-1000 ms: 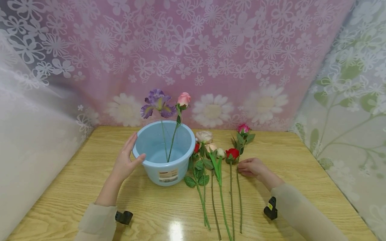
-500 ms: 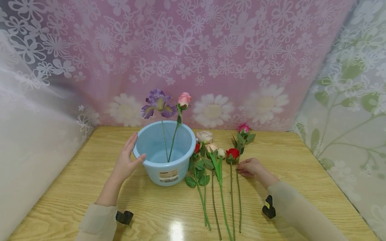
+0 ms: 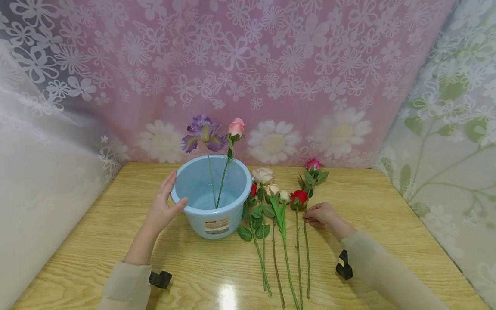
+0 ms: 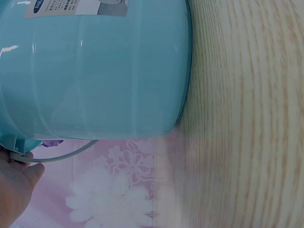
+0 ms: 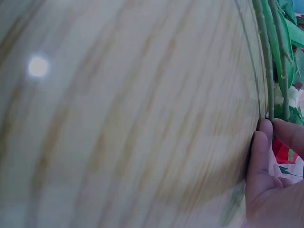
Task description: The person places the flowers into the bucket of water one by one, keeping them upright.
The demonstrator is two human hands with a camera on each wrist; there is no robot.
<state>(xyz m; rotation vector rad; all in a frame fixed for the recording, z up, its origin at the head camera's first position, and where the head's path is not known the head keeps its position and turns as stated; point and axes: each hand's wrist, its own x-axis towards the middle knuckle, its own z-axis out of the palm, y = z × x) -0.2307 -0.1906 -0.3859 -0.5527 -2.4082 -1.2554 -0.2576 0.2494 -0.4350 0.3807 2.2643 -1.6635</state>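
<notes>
My left hand (image 3: 162,206) rests against the left side of a light blue bucket (image 3: 217,211), fingers extended along the rim and thumb at the front rim. In the left wrist view, that hand (image 4: 14,190) lies by the bucket's pale handle (image 4: 61,156). Inside the bucket stand a purple iris (image 3: 204,132) and a pink rose (image 3: 236,128), leaning on the far rim. On the right, my right hand (image 3: 324,217) pinches the stem of a magenta rose (image 3: 314,165) between thumb and fingers. The right wrist view shows the fingertips (image 5: 266,128) at this stem, close to the tabletop.
Several flowers lie between bucket and right hand: a red rose (image 3: 299,198), a white tulip (image 3: 284,196), a peach rose (image 3: 271,189), a pale rose (image 3: 263,176) and another red bloom (image 3: 253,190). Their stems point toward the front of the wooden table (image 3: 193,271). A pink curtain (image 3: 248,64) hangs behind.
The right forearm has shifted slightly left, and the magenta rose's stem end has moved up a touch. The left hand and bucket have stayed put.
</notes>
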